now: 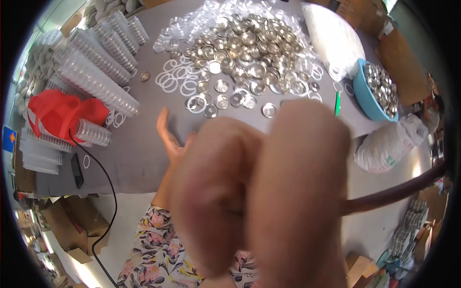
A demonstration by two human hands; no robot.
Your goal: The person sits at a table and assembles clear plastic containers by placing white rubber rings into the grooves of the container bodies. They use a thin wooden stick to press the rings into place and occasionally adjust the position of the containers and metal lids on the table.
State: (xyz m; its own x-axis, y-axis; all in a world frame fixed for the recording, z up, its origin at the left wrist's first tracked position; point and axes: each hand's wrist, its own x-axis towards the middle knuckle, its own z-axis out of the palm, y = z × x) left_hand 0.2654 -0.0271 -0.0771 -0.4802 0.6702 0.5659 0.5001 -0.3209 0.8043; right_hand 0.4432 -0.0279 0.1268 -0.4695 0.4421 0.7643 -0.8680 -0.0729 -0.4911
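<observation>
My right hand (269, 192) looms large and blurred just in front of the camera, its fingers curled together. Whatever they may hold is hidden. A dark reddish-brown cord-like strip (394, 194) runs from behind that hand to the right edge; I cannot tell whether it is gripped. Behind it, my left hand (172, 141) is partly covered, resting over the grey table with a finger stretched out and apart. Nothing shows in it. Beyond my hands lie loose white rings (170, 84) and a heap of round silvery metal caps (247, 43).
Stacks of clear plastic cups (96, 77) and a red cloth-like item (67, 113) lie at left, near a black cable (113, 192). Clear plastic pieces (192, 24) lie behind the caps. At right are a blue basin (362, 98), a green-handled tool (337, 103) and a white sack (389, 146).
</observation>
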